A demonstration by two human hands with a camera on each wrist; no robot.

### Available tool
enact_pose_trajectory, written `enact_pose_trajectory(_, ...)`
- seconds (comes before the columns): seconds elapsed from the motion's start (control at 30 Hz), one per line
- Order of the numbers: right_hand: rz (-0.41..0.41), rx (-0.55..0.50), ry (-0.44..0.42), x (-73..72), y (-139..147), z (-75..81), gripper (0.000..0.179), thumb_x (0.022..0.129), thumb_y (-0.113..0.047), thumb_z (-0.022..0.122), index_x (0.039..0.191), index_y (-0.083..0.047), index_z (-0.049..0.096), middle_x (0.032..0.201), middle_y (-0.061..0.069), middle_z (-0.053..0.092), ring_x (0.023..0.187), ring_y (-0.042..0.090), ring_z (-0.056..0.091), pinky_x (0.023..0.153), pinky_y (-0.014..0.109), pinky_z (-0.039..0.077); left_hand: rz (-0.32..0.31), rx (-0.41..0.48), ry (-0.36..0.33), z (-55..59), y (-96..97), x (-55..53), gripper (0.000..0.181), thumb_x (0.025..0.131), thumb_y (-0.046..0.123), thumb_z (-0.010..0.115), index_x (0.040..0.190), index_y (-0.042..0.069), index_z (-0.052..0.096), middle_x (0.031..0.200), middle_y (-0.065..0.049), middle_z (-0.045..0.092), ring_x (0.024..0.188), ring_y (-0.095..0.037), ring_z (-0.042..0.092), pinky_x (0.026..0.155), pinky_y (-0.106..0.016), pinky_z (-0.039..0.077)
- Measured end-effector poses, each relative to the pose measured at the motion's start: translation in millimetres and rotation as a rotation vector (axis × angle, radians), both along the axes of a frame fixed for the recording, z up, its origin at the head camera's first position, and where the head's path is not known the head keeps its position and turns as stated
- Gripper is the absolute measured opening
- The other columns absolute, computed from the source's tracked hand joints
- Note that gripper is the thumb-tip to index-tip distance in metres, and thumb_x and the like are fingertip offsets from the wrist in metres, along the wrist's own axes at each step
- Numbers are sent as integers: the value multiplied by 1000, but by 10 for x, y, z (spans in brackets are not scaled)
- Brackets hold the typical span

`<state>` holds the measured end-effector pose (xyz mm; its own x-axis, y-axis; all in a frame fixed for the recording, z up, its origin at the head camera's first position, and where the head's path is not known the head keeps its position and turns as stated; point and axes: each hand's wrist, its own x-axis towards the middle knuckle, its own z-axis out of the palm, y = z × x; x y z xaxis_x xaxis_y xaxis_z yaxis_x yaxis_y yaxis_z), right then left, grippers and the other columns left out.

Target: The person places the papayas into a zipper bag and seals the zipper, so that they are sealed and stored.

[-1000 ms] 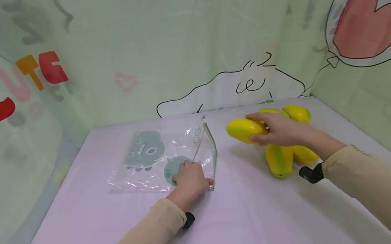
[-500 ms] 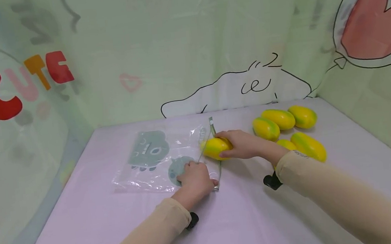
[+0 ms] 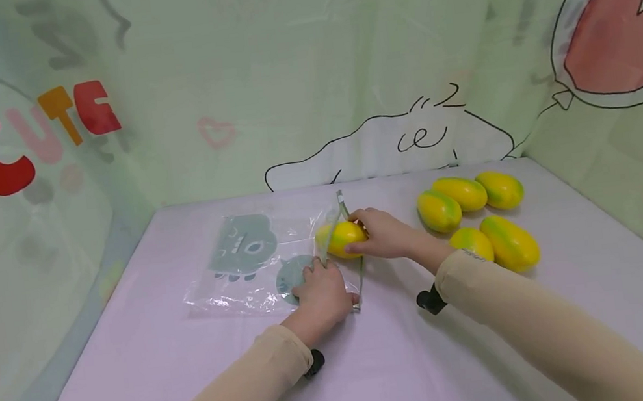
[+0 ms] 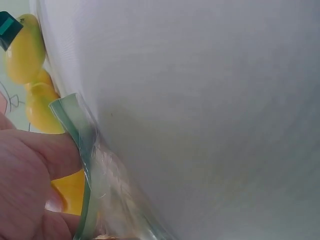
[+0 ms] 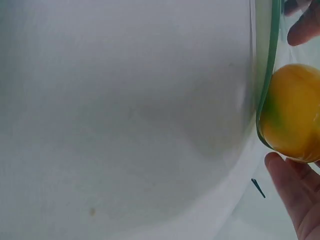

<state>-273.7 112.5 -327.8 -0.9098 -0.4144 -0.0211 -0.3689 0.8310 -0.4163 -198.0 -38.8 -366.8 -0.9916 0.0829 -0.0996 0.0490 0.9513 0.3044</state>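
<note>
A clear zip bag [image 3: 256, 250] with grey-green cartoon prints lies flat on the table, its green-edged mouth toward the right. My left hand [image 3: 322, 295] holds the near part of that mouth; in the left wrist view the green strip [image 4: 75, 120] runs against the thumb. A yellow mango [image 3: 340, 240] with a green patch sits in the mouth, partly behind the clear film. My right hand [image 3: 386, 234] grips the mango's right end from above. In the right wrist view the green rim curves round the mango [image 5: 295, 112], with fingers [image 5: 287, 185] just below it.
Several more mangoes [image 3: 459, 194] lie in a loose group at the table's right, beside the right forearm. Printed curtains [image 3: 309, 84] stand behind and along both sides of the lilac-covered table [image 3: 137, 350].
My right hand has carried the mango left from the group of fruit into the bag's mouth. My left hand has stayed on the bag's edge.
</note>
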Motion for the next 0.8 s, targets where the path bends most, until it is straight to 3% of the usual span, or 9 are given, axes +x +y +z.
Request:
enact_pose_trajectory(0.17, -36, 22, 36, 10, -104, -1, 72, 92, -44, 75, 144, 0, 52, 130, 21, 64, 110, 31, 60, 102, 46, 51, -15, 32, 26, 11, -6, 20, 83, 85, 38, 83, 144, -8, 47, 155, -29, 41, 136, -45, 47, 98, -74, 45)
enact_pose_trajectory(0.3, -64, -20, 27, -1, -186, -32, 72, 91, -41, 76, 141, 4, 52, 126, 22, 66, 105, 31, 62, 98, 44, 54, -47, 33, 82, 12, 4, 45, 87, 83, 34, 85, 145, -11, 44, 158, -33, 36, 132, -44, 51, 96, -61, 54)
enact_pose_trajectory(0.43, -106, -82, 16, -26, -259, -58, 62, 93, -32, 75, 134, 8, 53, 126, 26, 66, 105, 33, 65, 93, 42, 57, -68, 24, 158, -4, 23, 74, 86, 80, 28, 88, 143, -12, 45, 158, -33, 36, 126, -41, 54, 88, -51, 60)
enact_pose_trajectory(0.6, -171, -164, 27, -47, -332, -95, 46, 93, -24, 73, 124, 7, 60, 121, 25, 69, 109, 35, 67, 86, 40, 59, -52, 48, 212, -17, 41, 106, 86, 77, 22, 90, 143, -11, 45, 159, -31, 36, 130, -42, 52, 83, -54, 60)
enact_pose_trajectory(0.7, -208, -260, -16, -49, -381, -113, 38, 92, -20, 73, 119, 6, 66, 116, 23, 72, 105, 33, 68, 82, 37, 58, -53, 44, 236, -17, 45, 115, 84, 76, 20, 90, 141, -10, 47, 158, -31, 37, 131, -44, 52, 83, -55, 60)
enact_pose_trajectory(0.8, -234, -394, -118, -49, -427, -144, 38, 91, -15, 73, 122, 5, 67, 117, 22, 72, 107, 32, 68, 86, 35, 56, -61, 45, 250, -23, 52, 123, 82, 76, 18, 90, 140, -11, 47, 157, -32, 37, 131, -45, 52, 83, -55, 60)
